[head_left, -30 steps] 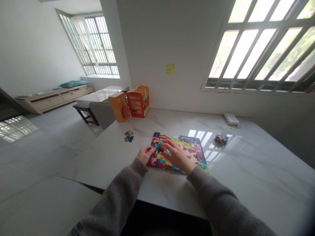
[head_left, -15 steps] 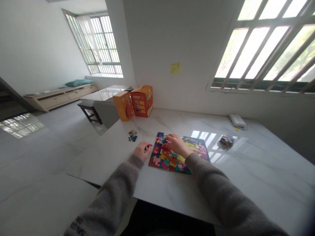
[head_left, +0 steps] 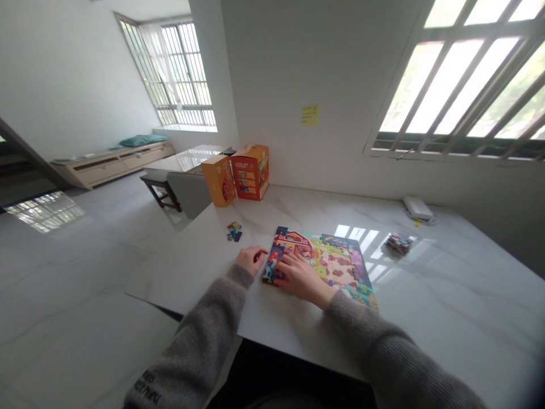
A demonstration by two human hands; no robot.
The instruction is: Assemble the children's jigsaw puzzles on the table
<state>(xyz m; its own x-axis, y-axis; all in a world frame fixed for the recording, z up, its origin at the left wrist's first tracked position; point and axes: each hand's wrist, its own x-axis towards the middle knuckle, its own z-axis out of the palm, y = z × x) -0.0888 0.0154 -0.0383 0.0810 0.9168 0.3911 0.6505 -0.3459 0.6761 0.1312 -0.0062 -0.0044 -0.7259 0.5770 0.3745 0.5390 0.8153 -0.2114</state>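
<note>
A colourful jigsaw puzzle [head_left: 340,267] lies on the marble-patterned table, showing a red barn [head_left: 293,237] at its far left. Across its near-left part rests my right hand [head_left: 298,275], palm down, with the fingers stretched over the pieces and hiding some of them. My left hand [head_left: 252,260] is beside the puzzle's left edge, its fingers curled in towards the thumb; whatever they may hold is hidden. Beyond the left hand sits a small group of loose puzzle pieces [head_left: 234,232]. Right of the puzzle is a pile of puzzle pieces [head_left: 399,243].
Two orange puzzle boxes, a smaller box [head_left: 219,180] and a larger box [head_left: 252,172], stand at the table's back left. A white device with a cable [head_left: 417,208] lies by the wall. A yellow note [head_left: 310,115] is stuck to the wall.
My right hand has moved from the puzzle's far-left part towards its near-left part, uncovering the red barn. My left hand stays beside the left edge. The view has shifted slightly.
</note>
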